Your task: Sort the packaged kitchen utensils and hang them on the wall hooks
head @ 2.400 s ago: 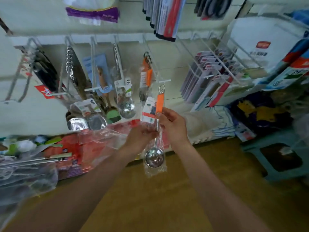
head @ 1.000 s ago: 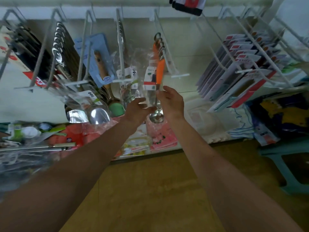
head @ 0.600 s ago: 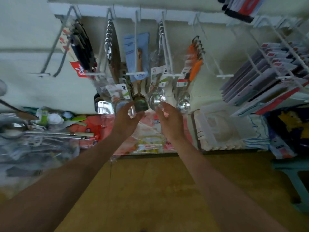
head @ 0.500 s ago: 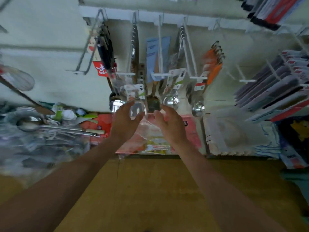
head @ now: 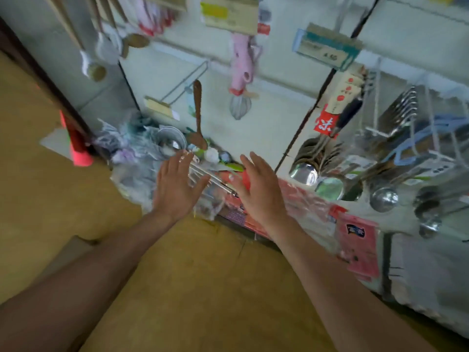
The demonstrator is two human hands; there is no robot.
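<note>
A heap of packaged utensils in clear plastic bags (head: 137, 158) lies on the floor against the wall. Long steel handles (head: 210, 177) stick out of it to the right. My left hand (head: 175, 186) hovers over the heap with straight, spread fingers and holds nothing. My right hand (head: 256, 189) is beside it, also open and empty, above red packages (head: 299, 199). Bagged steel ladles and spoons (head: 383, 196) hang from wall hooks at the right. The view is motion-blurred.
A brown wooden spoon (head: 198, 113), a pink-handled whisk (head: 239, 72) and wooden utensils (head: 101, 36) hang on the white wall. A red cone-like object (head: 80, 151) stands at the left. Yellow-brown floor (head: 203, 288) spreads below my arms.
The orange-handled ladle went onto its hook and both hands let go. My view swung left and down; both open hands now reach over the floor heap.
</note>
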